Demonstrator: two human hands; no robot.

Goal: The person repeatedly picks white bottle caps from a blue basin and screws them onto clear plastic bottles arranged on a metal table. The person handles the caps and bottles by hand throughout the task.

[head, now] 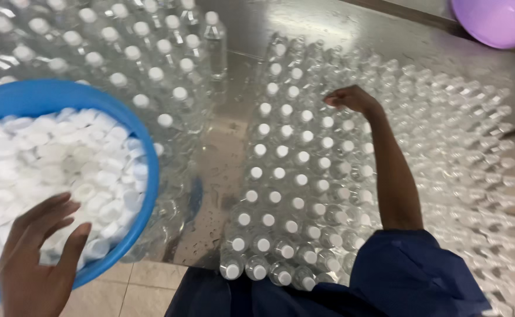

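Steel worktop (234, 147), wet and shiny, carries everything I see from the head camera. My left hand (34, 258) lies spread and loose over the white caps (64, 158) heaped in the blue basin (143, 176) at the worktop's near left edge; it grasps nothing I can make out. My right hand (351, 98) reaches out over the middle block of clear bottles (304, 170), fingers curled in; whether they pinch a cap I cannot tell. By my judgement the left columns of that block wear caps, while the bottles toward the right edge stand open. A purple basin (495, 20) sits at the far right corner.
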